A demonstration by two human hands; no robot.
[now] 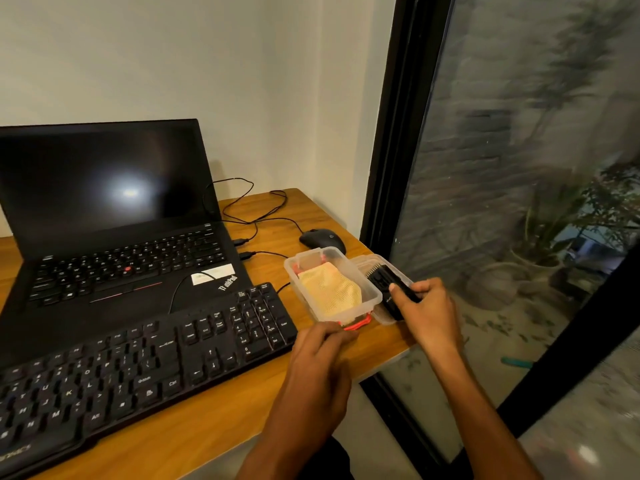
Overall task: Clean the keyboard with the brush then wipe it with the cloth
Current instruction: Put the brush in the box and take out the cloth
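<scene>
2 hands work at the right edge of a wooden tabletop, where a clear plastic box stands just beside the black keyboard. The right hand has its fingers curled round a black brush, pale bristles pointing toward the far edge, over what looks like the box's lid lying against the box. The left hand rests at the box's near end by its red latch; whether those fingers pinch it cannot be told. Inside the box lies 1 folded yellow cloth, filling most of the floor. The brush looks light and rigid, best held along its handle so the bristles stay free. The cloth should be soft and limp, easily lifted by a pinch at 1 fold. The keyboard lies across the near left of the tabletop, in front of an open laptop; a mouse sits toward the far right corner.
</scene>
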